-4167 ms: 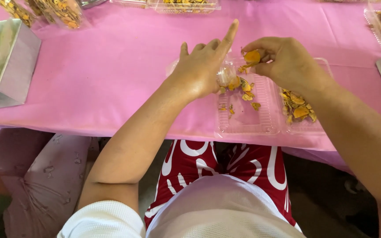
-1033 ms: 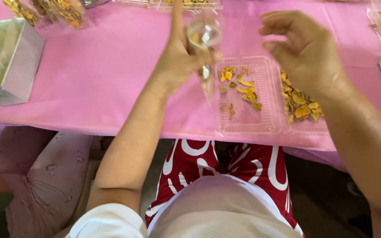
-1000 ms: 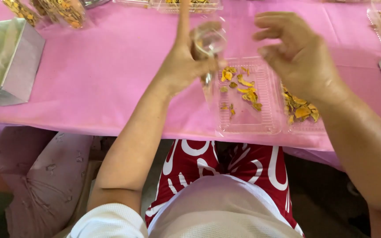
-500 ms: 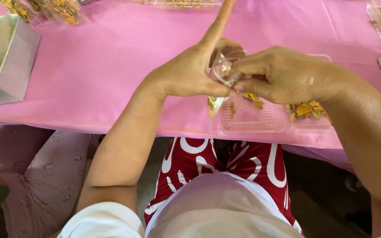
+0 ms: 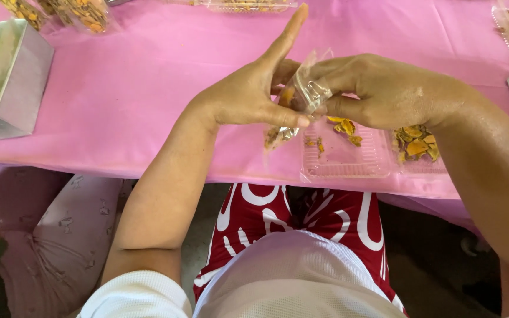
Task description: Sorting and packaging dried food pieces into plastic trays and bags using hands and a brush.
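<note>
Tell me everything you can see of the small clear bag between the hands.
The bag is small, thin clear plastic, crinkled and glossy. It is held above the pink table, over the near edge of a clear tray. The left hand pinches it with thumb and fingers, forefinger pointing up; the right hand grips its upper part. Orange-yellow dried pieces show through it, some at its lower end, which hangs down. Its mouth is hidden by fingers.

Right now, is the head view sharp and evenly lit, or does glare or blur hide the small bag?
Head view: soft, even light; both hands sharp. The clear bag between left hand and right hand glints and crinkles, hiding its contents; corners bow slightly.
</note>
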